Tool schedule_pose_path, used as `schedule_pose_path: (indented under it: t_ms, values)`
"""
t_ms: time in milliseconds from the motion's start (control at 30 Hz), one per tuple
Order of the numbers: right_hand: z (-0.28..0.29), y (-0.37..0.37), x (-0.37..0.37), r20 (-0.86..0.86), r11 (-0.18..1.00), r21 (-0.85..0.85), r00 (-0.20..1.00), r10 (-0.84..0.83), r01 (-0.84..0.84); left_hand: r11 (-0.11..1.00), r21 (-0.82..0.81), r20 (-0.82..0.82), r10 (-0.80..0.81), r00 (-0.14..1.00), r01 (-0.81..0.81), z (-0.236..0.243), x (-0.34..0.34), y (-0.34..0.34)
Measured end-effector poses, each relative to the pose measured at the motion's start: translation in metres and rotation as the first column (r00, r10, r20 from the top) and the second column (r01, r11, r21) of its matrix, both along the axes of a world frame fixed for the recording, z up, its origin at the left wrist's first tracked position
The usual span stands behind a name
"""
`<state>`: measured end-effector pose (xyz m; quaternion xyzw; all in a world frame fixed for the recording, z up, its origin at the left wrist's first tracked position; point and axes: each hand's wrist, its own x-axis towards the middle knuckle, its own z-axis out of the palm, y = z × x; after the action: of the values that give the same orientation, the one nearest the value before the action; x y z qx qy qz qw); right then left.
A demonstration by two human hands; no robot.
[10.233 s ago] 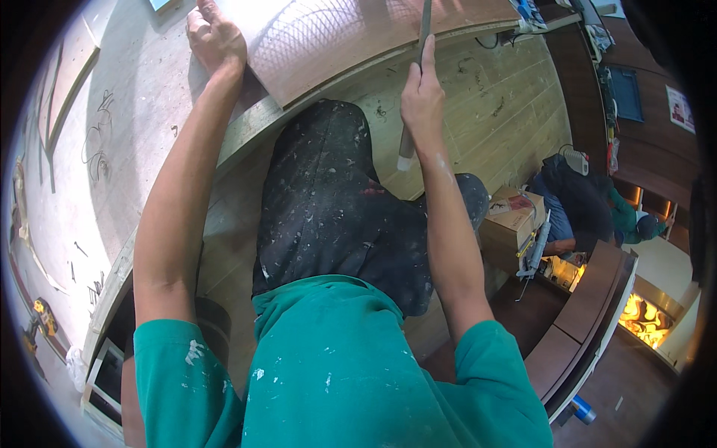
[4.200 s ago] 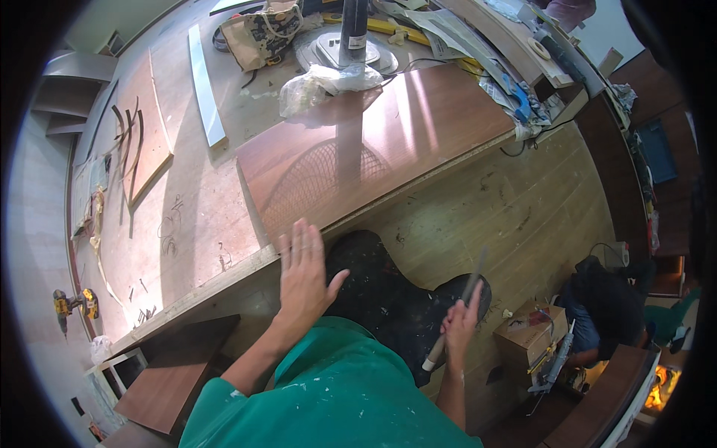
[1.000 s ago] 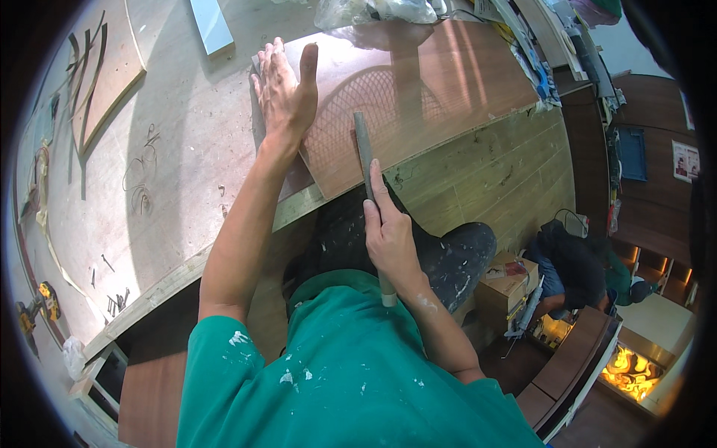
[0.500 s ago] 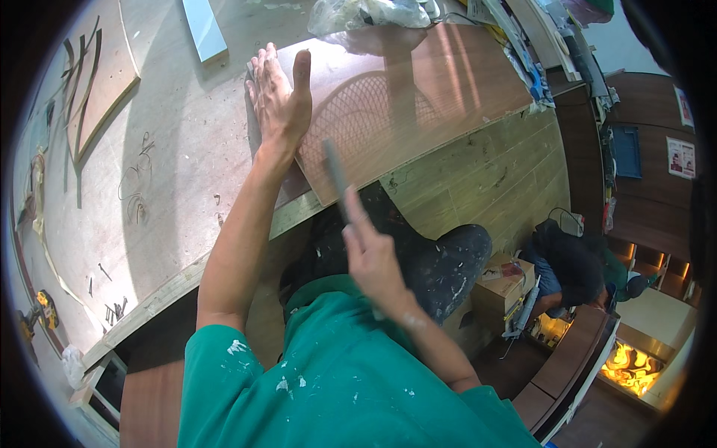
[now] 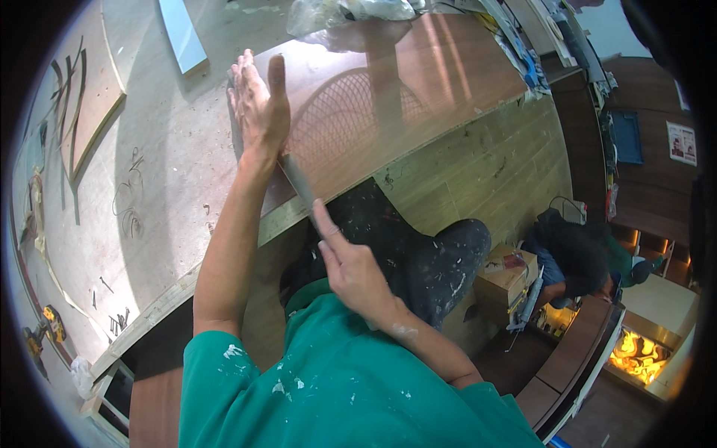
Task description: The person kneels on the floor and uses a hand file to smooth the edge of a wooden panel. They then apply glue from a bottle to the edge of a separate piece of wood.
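My left hand [image 5: 258, 104] lies with straightened fingers on the left end of a reddish-brown laminated board [image 5: 418, 97], thumb raised. The board rests on a pale, dusty bench top [image 5: 157, 187] and carries a curved grid shadow. My right hand [image 5: 351, 269] grips a long grey metal file [image 5: 297, 179], angled up to the board's near left corner beside my left wrist. The file's lower end is hidden by my hand, and it looks slightly blurred.
A white strip [image 5: 179, 33], a plywood piece with dark strips [image 5: 89, 112] and a yellow drill [image 5: 51, 325] lie on the bench. Clear plastic [image 5: 321, 15] sits behind the board. At right are a cardboard box [image 5: 500, 280], crouching people [image 5: 575, 254] and a glowing amber panel [image 5: 638, 355].
Over the last second the file and my right hand have swung leftward and down toward the board's corner. My left hand stays on the board, shifted slightly left in view.
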<state>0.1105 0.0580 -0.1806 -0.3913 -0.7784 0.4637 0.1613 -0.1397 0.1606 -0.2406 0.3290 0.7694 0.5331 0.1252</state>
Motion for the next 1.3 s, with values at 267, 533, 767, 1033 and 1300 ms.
schedule_pose_path:
  t_ms: [267, 533, 767, 1033, 1300]
  values:
    - [0.009, 0.072, 0.008, 0.095, 0.987, 0.046, 0.982, -0.161, 0.157, 0.999, -0.009, -0.028, 0.032, 0.999, -0.032, 0.003, 0.0, -0.005]
    - [-0.011, 0.106, 0.045, 0.076, 0.949, 0.105, 0.949, -0.305, 0.296, 0.998, -0.054, -0.058, 0.022, 0.998, -0.026, -0.001, 0.001, -0.004]
    - [0.007, 0.05, 0.035, 0.033, 0.999, 0.016, 0.999, -0.042, 0.042, 0.997, -0.074, -0.056, 0.017, 0.998, -0.022, -0.003, -0.003, -0.006]
    - [0.021, 0.204, 0.082, 0.189, 0.848, -0.132, 0.853, -0.486, 0.513, 0.995, -0.093, -0.043, -0.027, 0.999, 0.023, 0.0, 0.0, -0.006]
    - [-0.016, 0.194, 0.105, 0.039, 0.913, 0.219, 0.932, -0.36, 0.343, 0.993, -0.114, -0.045, -0.013, 0.999, 0.008, -0.005, -0.002, -0.006]
